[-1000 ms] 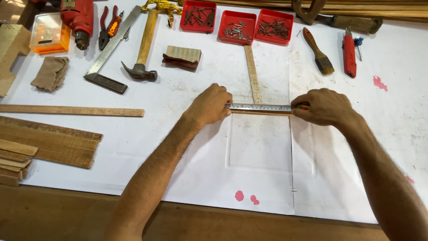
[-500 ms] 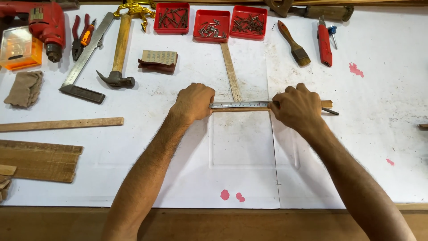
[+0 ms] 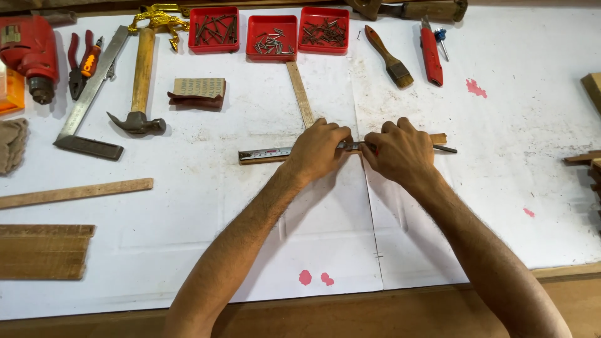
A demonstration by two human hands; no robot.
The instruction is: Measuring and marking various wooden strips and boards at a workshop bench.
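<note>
Pressing steel ruler [image 3: 266, 152] on wooden strip [image 3: 438, 138].
Left hand [image 3: 318, 150] fingers curled together flat on ruler; right hand [image 3: 397, 152] clamped on pencil [image 3: 446, 149].

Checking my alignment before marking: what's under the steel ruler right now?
A narrow wooden strip lies under the steel ruler, showing along its edge and past the right hand. The middle is covered by the left hand.

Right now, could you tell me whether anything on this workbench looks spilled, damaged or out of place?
Mostly tidy. The white paper carries pink stains: two near the front edge and one at the right. It is smudged grey around the wooden strip and steel ruler under the left hand and right hand.
</note>
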